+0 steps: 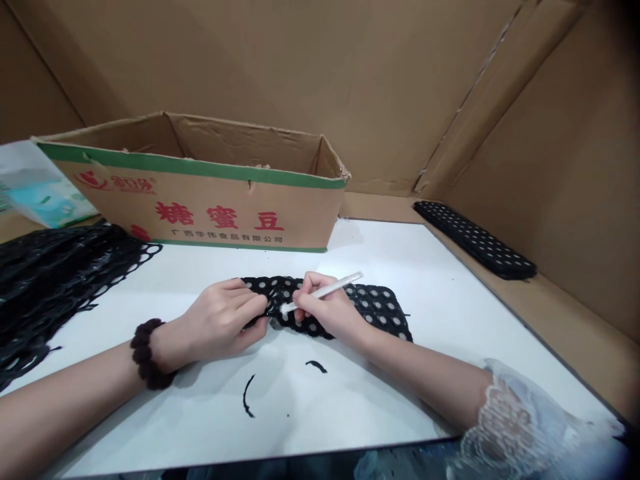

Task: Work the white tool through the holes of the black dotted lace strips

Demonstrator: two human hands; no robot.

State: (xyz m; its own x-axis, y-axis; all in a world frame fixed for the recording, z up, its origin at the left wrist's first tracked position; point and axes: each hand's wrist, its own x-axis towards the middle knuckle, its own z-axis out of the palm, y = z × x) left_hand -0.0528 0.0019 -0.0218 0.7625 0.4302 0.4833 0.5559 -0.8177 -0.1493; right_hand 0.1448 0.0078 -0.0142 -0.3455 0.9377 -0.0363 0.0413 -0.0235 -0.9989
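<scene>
A black perforated rubber sheet [373,305] lies flat on the white table top [430,280]. My left hand [220,323] rests on its left end, fingers curled and pressing it down. My right hand [325,313] is closed round a thin white stick tool [325,291], held like a pen, its tip against the sheet between my two hands. Two small black curved rubber scraps [249,397] lie on the table in front of my hands. A dark scrunchie circles my left wrist.
An open cardboard box [210,200] with red lettering stands behind the sheet. A heap of black perforated sheets [50,280] lies at the left. Another black sheet [475,240] lies on the right ledge. Cardboard walls [550,167] enclose the space.
</scene>
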